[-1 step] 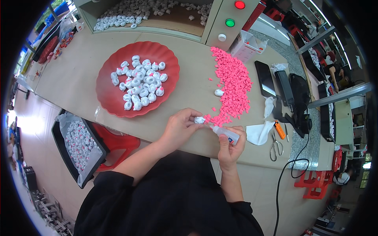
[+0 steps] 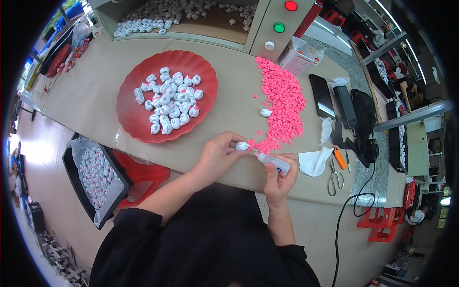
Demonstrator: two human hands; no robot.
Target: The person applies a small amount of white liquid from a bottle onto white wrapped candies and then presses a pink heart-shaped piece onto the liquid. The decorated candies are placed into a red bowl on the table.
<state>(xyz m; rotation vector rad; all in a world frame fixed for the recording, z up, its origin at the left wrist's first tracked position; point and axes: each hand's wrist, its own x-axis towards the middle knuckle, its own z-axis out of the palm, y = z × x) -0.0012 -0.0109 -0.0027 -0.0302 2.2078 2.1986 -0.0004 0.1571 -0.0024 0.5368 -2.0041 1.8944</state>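
Observation:
Between thumb and fingers, my left hand (image 2: pixel 221 154) pinches a small white figurine piece (image 2: pixel 242 146). My right hand (image 2: pixel 283 178) is wrapped round a small clear glue bottle (image 2: pixel 277 165), tilted with its nozzle toward the white piece. Whether the nozzle touches the piece is too small to tell. Just beyond both hands spreads a heap of small pink pieces (image 2: pixel 283 103). One loose white piece (image 2: pixel 266 113) lies at the heap's left edge. To the left, a red scalloped plate (image 2: pixel 131 117) holds many white pieces, some with pink parts on them.
A black tray (image 2: pixel 71 167) of white-and-pink pieces rests on a red stool (image 2: pixel 148 177) at left. On the right lie a phone (image 2: pixel 322 95), a white cloth (image 2: pixel 315 162), an orange cutter (image 2: pixel 340 158), scissors (image 2: pixel 335 179) and a black cable (image 2: pixel 340 225). A cabinet (image 2: pixel 260 43) stands behind.

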